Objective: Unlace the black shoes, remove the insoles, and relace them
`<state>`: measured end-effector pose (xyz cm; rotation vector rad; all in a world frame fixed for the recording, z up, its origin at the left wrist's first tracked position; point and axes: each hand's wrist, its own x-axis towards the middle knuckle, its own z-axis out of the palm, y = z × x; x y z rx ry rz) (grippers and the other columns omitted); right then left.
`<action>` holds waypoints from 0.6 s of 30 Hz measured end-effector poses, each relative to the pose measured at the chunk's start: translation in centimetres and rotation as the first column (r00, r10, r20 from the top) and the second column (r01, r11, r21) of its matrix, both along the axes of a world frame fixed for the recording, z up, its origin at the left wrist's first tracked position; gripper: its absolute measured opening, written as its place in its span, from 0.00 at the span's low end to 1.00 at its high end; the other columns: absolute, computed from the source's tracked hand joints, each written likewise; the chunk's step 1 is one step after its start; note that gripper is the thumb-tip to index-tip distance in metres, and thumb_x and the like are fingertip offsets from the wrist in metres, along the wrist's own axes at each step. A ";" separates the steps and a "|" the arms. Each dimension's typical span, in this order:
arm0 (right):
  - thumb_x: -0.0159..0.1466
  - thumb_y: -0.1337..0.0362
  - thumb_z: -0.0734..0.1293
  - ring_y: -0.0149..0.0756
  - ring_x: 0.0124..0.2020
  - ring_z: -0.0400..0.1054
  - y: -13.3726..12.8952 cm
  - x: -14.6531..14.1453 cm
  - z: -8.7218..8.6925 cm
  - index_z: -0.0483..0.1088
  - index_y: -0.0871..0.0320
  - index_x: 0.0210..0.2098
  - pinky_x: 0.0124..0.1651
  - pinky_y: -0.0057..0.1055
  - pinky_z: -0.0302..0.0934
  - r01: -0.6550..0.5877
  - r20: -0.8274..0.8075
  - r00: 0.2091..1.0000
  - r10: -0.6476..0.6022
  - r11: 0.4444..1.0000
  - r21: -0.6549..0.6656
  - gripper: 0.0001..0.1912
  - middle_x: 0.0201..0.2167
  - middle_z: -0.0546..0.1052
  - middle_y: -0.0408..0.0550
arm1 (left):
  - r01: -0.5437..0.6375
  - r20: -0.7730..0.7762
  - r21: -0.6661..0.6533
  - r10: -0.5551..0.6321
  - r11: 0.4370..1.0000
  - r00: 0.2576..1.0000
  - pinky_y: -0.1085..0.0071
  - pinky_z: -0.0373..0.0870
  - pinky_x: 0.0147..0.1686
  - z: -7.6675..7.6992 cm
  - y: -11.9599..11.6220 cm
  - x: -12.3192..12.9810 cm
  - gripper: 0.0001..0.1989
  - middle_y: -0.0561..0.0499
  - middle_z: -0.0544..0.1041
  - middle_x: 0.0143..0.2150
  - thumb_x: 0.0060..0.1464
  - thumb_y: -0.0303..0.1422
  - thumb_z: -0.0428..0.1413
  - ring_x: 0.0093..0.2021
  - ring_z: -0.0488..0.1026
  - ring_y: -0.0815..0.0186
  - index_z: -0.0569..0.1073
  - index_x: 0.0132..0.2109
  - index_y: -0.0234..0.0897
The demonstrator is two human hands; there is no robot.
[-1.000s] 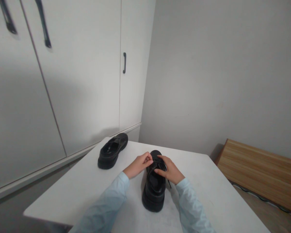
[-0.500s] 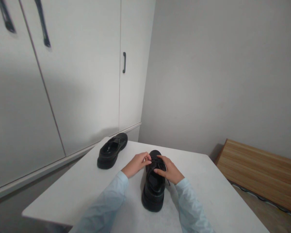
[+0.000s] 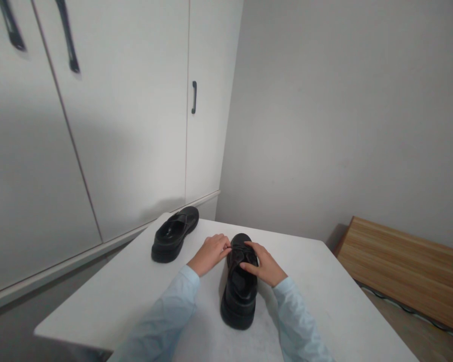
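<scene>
A black lace-up shoe stands on the white table, its toe pointing away from me. At its left side, my left hand pinches a dark shoelace near the front of the lacing. My right hand rests on the right side of the shoe's upper, thumb at the opening and fingers over the laces, holding the shoe. A second black shoe sits at the table's far left, untouched.
Behind the table on the left are white cabinets with dark handles. A grey wall rises beyond. On the right stands a wood-grain board with a cable beneath it.
My left hand has moved slightly left, away from the middle of the laces, drawing a lace with it. My right hand and both shoes have stayed in place.
</scene>
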<state>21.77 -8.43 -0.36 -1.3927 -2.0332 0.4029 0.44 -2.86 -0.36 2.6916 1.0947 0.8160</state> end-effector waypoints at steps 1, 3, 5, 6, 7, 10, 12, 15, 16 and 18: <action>0.53 0.54 0.69 0.46 0.56 0.61 0.0 0.0 0.0 0.61 0.59 0.56 0.59 0.45 0.54 0.000 0.005 1.000 0.001 1.000 -0.003 0.33 0.53 0.68 0.57 | -0.023 -0.025 0.007 0.023 1.000 0.999 0.69 0.59 0.37 0.0 0.0 0.0 0.04 0.50 0.71 0.35 0.57 0.32 0.51 0.38 0.67 0.63 0.68 0.37 0.36; 0.53 0.54 0.69 0.46 0.56 0.61 0.0 0.0 0.1 0.61 0.60 0.56 0.59 0.45 0.53 -0.001 0.015 1.000 0.002 1.000 -0.009 0.34 0.54 0.68 0.58 | -0.069 -0.063 0.009 0.069 0.998 0.996 0.69 0.58 0.37 -0.1 -0.1 -0.1 0.04 0.50 0.71 0.35 0.57 0.32 0.51 0.38 0.67 0.62 0.68 0.37 0.36; 0.53 0.54 0.69 0.47 0.56 0.61 -0.1 -0.1 0.2 0.61 0.60 0.56 0.59 0.45 0.53 -0.004 0.018 1.000 0.004 1.000 -0.011 0.33 0.54 0.68 0.58 | -0.109 -0.088 0.003 0.108 0.994 0.990 0.68 0.58 0.36 0.0 -0.2 -0.2 0.03 0.50 0.71 0.35 0.56 0.31 0.52 0.39 0.67 0.62 0.68 0.36 0.36; 0.53 0.54 0.69 0.47 0.56 0.61 -0.1 -0.1 0.2 0.61 0.60 0.56 0.59 0.45 0.53 -0.006 0.016 1.000 0.006 1.000 -0.010 0.33 0.54 0.68 0.58 | -0.125 -0.095 0.002 0.124 0.992 0.988 0.69 0.58 0.36 0.0 -0.3 -0.2 0.03 0.49 0.71 0.35 0.56 0.31 0.52 0.39 0.67 0.61 0.68 0.36 0.36; 0.53 0.55 0.69 0.47 0.56 0.61 -0.1 -0.1 0.3 0.61 0.60 0.56 0.59 0.45 0.53 -0.007 0.014 1.000 0.007 1.000 -0.009 0.33 0.54 0.68 0.57 | -0.139 -0.099 0.003 0.138 0.990 0.985 0.69 0.58 0.36 0.1 -0.3 -0.2 0.03 0.49 0.71 0.36 0.55 0.31 0.52 0.39 0.67 0.61 0.68 0.36 0.37; 0.53 0.55 0.69 0.46 0.56 0.61 -0.1 -0.1 0.2 0.61 0.59 0.55 0.59 0.45 0.53 -0.005 0.005 1.000 0.005 1.000 -0.009 0.33 0.54 0.68 0.57 | -0.174 -0.093 0.012 0.174 0.985 0.980 0.68 0.58 0.36 0.2 -0.4 -0.3 0.02 0.50 0.71 0.35 0.54 0.31 0.53 0.39 0.68 0.60 0.69 0.35 0.38; 0.53 0.55 0.69 0.46 0.55 0.61 -0.1 -0.1 0.1 0.61 0.59 0.55 0.59 0.45 0.54 -0.002 -0.002 1.000 0.002 1.000 -0.010 0.32 0.53 0.68 0.57 | -0.197 -0.067 0.021 0.198 0.980 0.978 0.68 0.59 0.36 0.3 -0.5 -0.4 0.01 0.50 0.71 0.35 0.52 0.30 0.54 0.40 0.68 0.60 0.69 0.34 0.38; 0.53 0.56 0.69 0.46 0.55 0.62 0.0 0.0 0.0 0.61 0.57 0.55 0.58 0.46 0.54 -0.001 -0.017 1.000 0.001 1.000 -0.004 0.32 0.53 0.69 0.55 | -0.220 0.034 0.006 0.219 0.976 0.975 0.67 0.61 0.38 0.6 -0.6 -0.5 0.01 0.50 0.71 0.33 0.50 0.28 0.54 0.40 0.68 0.60 0.68 0.32 0.38; 0.53 0.56 0.69 0.46 0.55 0.62 0.0 0.0 0.0 0.62 0.57 0.55 0.58 0.46 0.54 -0.002 -0.017 1.000 0.002 1.000 -0.002 0.32 0.53 0.69 0.55 | -0.212 0.091 -0.020 0.213 0.977 0.973 0.67 0.61 0.39 0.7 -0.6 -0.5 0.02 0.50 0.70 0.33 0.49 0.27 0.54 0.39 0.68 0.60 0.67 0.31 0.38; 0.53 0.56 0.69 0.46 0.55 0.62 0.0 0.0 0.0 0.62 0.58 0.55 0.58 0.45 0.54 -0.002 -0.012 1.000 0.002 1.000 -0.002 0.32 0.53 0.69 0.56 | -0.149 0.241 -0.117 0.173 0.982 0.955 0.68 0.63 0.39 0.8 -0.5 -0.4 0.02 0.51 0.70 0.32 0.49 0.26 0.52 0.37 0.68 0.63 0.66 0.31 0.38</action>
